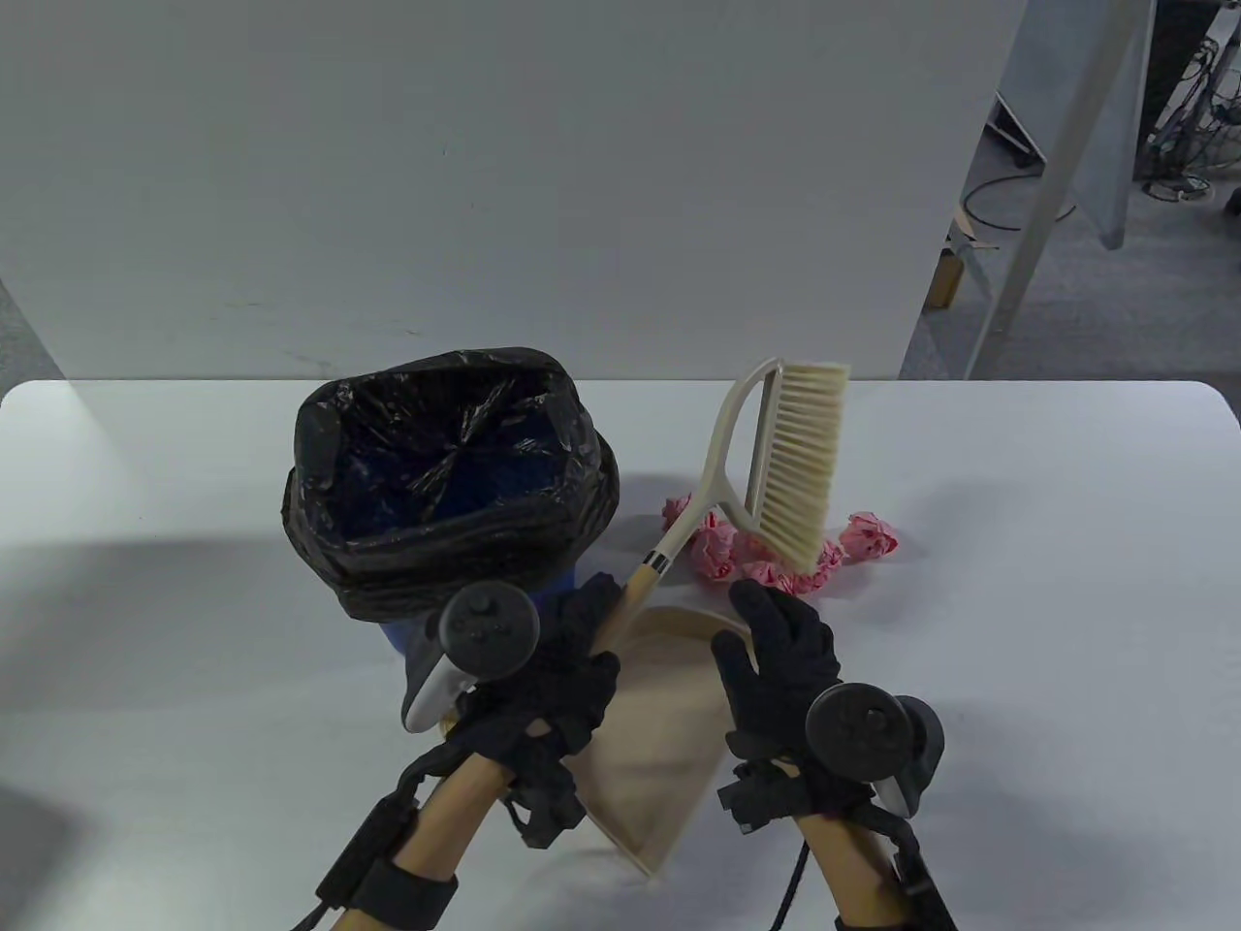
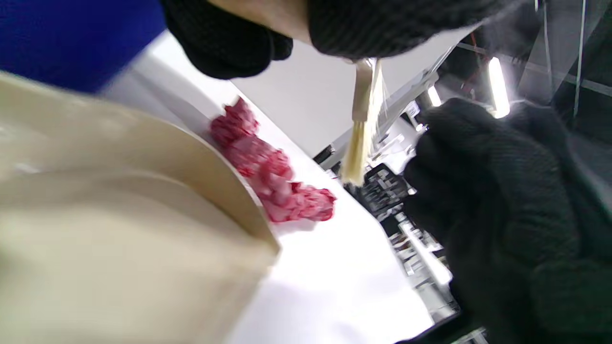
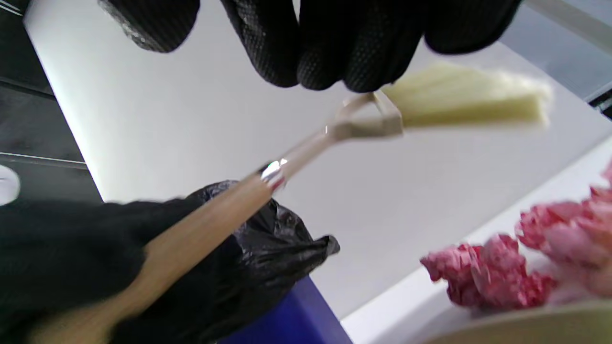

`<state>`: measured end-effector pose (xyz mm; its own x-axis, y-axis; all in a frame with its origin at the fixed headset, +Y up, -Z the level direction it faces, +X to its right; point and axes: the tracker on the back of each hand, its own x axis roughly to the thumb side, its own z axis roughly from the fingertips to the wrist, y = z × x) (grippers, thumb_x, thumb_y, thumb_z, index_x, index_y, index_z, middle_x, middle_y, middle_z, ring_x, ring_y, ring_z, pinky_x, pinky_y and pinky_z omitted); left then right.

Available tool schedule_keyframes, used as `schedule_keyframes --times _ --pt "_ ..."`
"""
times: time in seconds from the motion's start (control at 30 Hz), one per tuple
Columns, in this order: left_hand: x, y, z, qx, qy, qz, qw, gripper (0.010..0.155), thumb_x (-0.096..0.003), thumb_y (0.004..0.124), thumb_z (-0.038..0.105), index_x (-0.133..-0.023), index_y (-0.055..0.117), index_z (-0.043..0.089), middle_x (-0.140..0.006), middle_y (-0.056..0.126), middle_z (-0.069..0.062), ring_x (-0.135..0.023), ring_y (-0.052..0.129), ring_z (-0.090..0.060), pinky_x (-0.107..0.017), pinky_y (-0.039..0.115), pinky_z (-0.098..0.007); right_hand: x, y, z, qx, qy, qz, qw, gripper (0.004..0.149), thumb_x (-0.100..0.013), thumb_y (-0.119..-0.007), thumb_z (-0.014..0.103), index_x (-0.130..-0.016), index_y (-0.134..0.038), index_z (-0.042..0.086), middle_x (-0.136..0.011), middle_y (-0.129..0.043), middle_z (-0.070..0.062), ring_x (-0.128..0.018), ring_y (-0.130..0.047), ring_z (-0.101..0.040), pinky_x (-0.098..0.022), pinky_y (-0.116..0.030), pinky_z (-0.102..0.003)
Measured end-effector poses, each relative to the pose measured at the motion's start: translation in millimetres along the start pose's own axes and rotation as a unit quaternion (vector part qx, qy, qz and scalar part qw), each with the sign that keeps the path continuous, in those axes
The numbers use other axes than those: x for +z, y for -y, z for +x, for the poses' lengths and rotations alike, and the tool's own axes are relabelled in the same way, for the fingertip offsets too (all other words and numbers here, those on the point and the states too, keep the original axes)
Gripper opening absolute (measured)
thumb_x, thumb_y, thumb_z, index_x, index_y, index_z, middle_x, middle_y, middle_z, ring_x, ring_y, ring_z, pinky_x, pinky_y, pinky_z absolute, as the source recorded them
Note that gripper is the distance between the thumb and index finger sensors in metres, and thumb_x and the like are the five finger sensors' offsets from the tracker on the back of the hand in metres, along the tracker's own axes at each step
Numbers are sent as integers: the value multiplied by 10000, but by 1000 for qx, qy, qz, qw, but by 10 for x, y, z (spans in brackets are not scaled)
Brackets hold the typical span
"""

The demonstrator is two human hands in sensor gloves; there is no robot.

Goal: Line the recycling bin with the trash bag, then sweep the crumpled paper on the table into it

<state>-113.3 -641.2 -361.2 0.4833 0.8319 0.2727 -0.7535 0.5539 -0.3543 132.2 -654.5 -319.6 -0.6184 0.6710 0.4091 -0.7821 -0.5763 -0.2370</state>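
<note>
**Brush raised over paper, dustpan ready**

Crumpled paper (image 1: 776,553), a cluster of pink balls, lies on the white worktop (image 1: 1047,601) around its middle, to the right of the recycling bin (image 1: 417,635). The bin is blue and stands left of centre, closer to the far edge; a black trash bag (image 1: 446,485) lines it, its rim folded down over the outside of the bin's mouth.

The left hand (image 1: 562,669) is clenched around the wooden handle of a beige brush (image 1: 766,456). The brush is lifted off the worktop and tilted, its pale bristles hanging above the paper cluster, with the bristle tips pointing right.

A beige dustpan (image 1: 659,737) lies on the worktop between the two hands, its open lip turned toward the paper and just short of the nearest balls. The right hand (image 1: 785,669) rests at the pan's right side with its fingers (image 1: 766,606) stretched forward toward the paper; whether it grasps the pan's edge cannot be told from any view.
</note>
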Motion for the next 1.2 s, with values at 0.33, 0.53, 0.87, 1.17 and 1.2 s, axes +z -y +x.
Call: schedule_keyframes --times 0.33,0.53,0.87,1.17,1.2 --pt "-49 365 -190 125 43 -32 991 766 -577 667 169 -1134 151 61 -1157 130 -260 -1033 482 -487 -762 690 -514 -47 -277 -216 -232 -132 94 959 728 -611 -595 498 -1096 -426 -18 -985 -650 -279 -807 -719 -478 -593 -622 -666" --pt "-64 494 -218 133 87 -42 986 792 -577 662 178 -1115 95 51 -1140 65 -265 -1040 434 -469 -784 667 -493 -43 -345 -129 -218 -141 97 961 786 -605 -649 478 -1092 -325 -46 -982 -575 -271 -796 -725 -433 -588 -653 -633" --pt "96 695 -64 58 151 -43 986 898 -595 704 244 -1062 -33 35 -1089 -9 -268 -1025 381 -426 -808 626 -456 13 -321 -107 -205 -139 97 964 791 -592 -706 383 -1085 -278 -64 -978 -522 -283 -737 -699 -377 -591 -632 -625" --pt "151 551 -2 -72 190 -51 978 886 -581 728 418 -1131 108 105 -1162 70 -197 -1084 382 -431 -795 449 -614 44 -245 -39 -210 -120 78 967 715 -593 -668 235 -1077 -276 -117 -979 -523 -331 -776 -691 -441 -594 -626 -681" --pt "167 492 19 -117 182 -48 975 891 -578 717 459 -1142 119 114 -1176 61 -188 -1103 338 -449 -790 387 -649 43 -203 -39 -209 -118 64 969 700 -591 -652 216 -1080 -274 -114 -985 -518 -337 -784 -691 -450 -592 -644 -677"
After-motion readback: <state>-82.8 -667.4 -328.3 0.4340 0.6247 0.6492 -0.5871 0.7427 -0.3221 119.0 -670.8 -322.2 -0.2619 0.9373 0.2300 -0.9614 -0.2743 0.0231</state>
